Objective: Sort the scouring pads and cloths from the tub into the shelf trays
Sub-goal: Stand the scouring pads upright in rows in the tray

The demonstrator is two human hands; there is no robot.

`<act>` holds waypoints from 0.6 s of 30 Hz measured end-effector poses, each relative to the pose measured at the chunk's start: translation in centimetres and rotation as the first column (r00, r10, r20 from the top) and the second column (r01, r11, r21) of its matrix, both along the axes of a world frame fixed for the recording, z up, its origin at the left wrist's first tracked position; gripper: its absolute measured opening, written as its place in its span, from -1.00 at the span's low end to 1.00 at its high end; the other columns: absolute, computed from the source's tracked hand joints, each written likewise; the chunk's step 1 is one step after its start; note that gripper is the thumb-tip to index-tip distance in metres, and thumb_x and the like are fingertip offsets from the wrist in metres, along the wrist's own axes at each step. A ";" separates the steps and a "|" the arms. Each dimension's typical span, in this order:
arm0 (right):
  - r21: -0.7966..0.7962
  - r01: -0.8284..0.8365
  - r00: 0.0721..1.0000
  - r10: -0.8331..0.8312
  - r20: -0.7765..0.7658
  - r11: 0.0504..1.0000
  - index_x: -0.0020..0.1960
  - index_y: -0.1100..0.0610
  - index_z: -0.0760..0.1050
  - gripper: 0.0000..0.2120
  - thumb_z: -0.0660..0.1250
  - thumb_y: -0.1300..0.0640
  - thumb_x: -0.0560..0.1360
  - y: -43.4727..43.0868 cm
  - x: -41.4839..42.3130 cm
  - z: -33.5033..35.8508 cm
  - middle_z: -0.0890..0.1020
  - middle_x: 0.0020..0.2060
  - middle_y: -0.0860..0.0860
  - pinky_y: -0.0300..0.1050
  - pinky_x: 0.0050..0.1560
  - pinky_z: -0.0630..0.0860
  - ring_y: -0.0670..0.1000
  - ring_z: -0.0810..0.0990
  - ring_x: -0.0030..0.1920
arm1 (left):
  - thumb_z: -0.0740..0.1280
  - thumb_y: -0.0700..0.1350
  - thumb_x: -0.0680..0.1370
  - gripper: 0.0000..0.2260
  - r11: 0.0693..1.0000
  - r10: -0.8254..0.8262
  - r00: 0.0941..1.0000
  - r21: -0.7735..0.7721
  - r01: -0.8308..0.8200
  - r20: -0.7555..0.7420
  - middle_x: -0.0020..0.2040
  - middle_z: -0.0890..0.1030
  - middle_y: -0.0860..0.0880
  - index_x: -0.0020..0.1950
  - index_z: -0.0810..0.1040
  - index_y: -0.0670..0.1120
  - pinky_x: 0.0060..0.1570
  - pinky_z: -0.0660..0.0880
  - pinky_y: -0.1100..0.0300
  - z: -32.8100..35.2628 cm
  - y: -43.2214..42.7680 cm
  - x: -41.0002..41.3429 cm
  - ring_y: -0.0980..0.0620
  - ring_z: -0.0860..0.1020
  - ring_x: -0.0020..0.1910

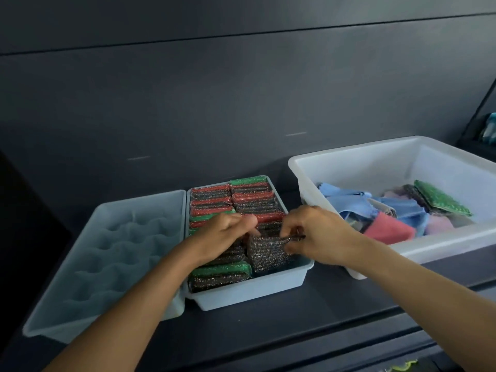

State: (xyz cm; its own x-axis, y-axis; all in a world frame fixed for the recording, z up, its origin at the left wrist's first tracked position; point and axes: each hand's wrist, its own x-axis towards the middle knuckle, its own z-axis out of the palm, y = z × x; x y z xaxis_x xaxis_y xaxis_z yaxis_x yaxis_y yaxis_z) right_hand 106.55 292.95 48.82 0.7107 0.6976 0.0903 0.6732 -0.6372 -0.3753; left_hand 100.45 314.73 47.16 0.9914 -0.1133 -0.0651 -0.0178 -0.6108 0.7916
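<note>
OK, edges first. The translucent white plastic tray (249, 294) sits mid-shelf, its L wall touching the pale blue translucent tray (107, 264). On its R there's only a narrow gap to the big white plastic tub (349, 167). My right forearm crosses the tub's front L corner. A strip of dark shelf (268, 334) shows btwn the tray fronts and the shelf lip, and a dark panelled wall (241, 103) stands close behind.

Inside the white tray, red, green and dark pads (214, 202) stand on edge in two packed rows. Open room is at the front R corner only.

That's where the dark silvery mesh scouring pad (268, 253) is: on edge, leaning a bit, lower edge down in the corner.

- Right hand (314, 234): fingers (291, 232) curled, pinching the pad's top edge.
- Left hand (228, 232): fingers (247, 220) curled in at the pad's top L corner, gripping there as far as I can see.

The pad is a soft rectangle w/ knitted, sparkly metallic mesh. The blue tray's floor is moulded in rounded dimples.

In the tub there are crumpled blue cloths (349, 202), a pink cloth (386, 230) and a green glittery pad (440, 200) lying tilted at the back.
</note>
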 end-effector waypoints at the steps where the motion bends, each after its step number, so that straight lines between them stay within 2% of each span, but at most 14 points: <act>1: -0.050 -0.008 0.998 0.011 0.054 0.999 -0.03 -0.10 0.57 -0.82 0.45 -0.02 0.38 0.5 -0.2 -0.1 0.57 0.00 -0.12 -0.18 0.03 0.45 -0.07 0.53 0.01 | 0.21 0.25 0.49 -0.59 1.000 -0.021 1.000 -0.001 0.021 0.000 0.04 0.58 0.20 0.05 0.66 0.00 0.11 0.42 0.24 0.1 0.1 -0.1 0.27 0.52 0.04; 3: -0.106 -0.012 0.993 0.024 0.115 0.994 0.00 -0.07 0.54 -0.82 0.41 0.00 0.40 1.3 -0.5 -0.6 0.54 0.03 -0.08 -0.18 0.01 0.42 -0.03 0.54 0.04 | 0.39 0.20 0.42 -0.72 0.997 -0.042 0.999 0.061 0.039 0.033 -0.05 0.61 0.16 -0.03 0.68 0.05 0.10 0.49 0.12 0.0 0.3 -0.1 0.22 0.56 -0.02; 5: -0.130 -0.003 0.992 0.019 0.128 0.991 -0.04 -0.04 0.52 -0.85 0.39 0.03 0.40 1.7 -0.6 -1.2 0.53 0.02 -0.08 -0.17 -0.02 0.42 -0.01 0.55 0.04 | 0.49 0.11 0.40 -0.82 0.989 -0.038 0.996 0.148 0.027 0.075 -0.05 0.59 0.16 -0.07 0.68 0.08 0.14 0.49 0.05 -0.3 0.2 -0.2 0.21 0.55 -0.01; 9: -0.137 0.006 0.989 0.015 0.147 0.990 -0.11 -0.01 0.51 -0.90 0.39 0.05 0.39 1.6 -0.9 -2.2 0.52 -0.05 -0.14 -0.15 -0.09 0.45 -0.09 0.48 0.11 | 0.49 0.11 0.41 -0.83 0.949 -0.040 0.995 0.315 0.010 0.087 0.03 0.50 0.21 -0.07 0.64 0.10 0.18 0.44 0.07 -0.7 -0.6 -0.5 0.20 0.48 0.08; 13: -0.182 0.020 0.991 0.005 0.134 0.983 -0.02 -0.04 0.55 -0.84 0.40 0.02 0.41 1.9 -1.0 -2.1 0.50 -0.01 -0.15 -0.15 -0.05 0.47 -0.10 0.45 0.14 | 0.45 0.10 0.45 -0.86 0.893 -0.034 0.994 0.449 -0.017 0.105 0.06 0.47 0.20 -0.05 0.60 0.10 0.15 0.44 0.08 -0.4 -1.4 -0.4 0.16 0.46 0.08; 15: -0.175 0.017 0.996 0.000 0.094 0.984 0.05 -0.07 0.56 -0.76 0.43 -0.02 0.40 1.6 -0.8 -1.7 0.48 -0.04 -0.16 -0.16 -0.03 0.46 -0.09 0.47 0.09 | 0.44 0.10 0.46 -0.86 0.881 -0.032 0.995 0.473 -0.018 0.098 0.07 0.46 0.19 -0.05 0.59 0.10 0.13 0.44 0.11 -0.2 -1.6 -0.3 0.16 0.46 0.08; 18: -0.025 -0.017 1.000 0.017 0.023 1.000 0.10 -0.04 0.56 -0.71 0.46 -0.03 0.40 0.2 -1.0 -0.9 0.46 -0.10 -0.19 -0.12 0.00 0.47 -0.14 0.45 -0.06 | 0.44 0.09 0.46 -0.84 0.875 -0.045 0.991 0.484 -0.021 0.124 0.03 0.47 0.19 -0.02 0.58 0.10 0.07 0.45 0.16 -0.1 -2.2 -0.3 0.18 0.47 0.04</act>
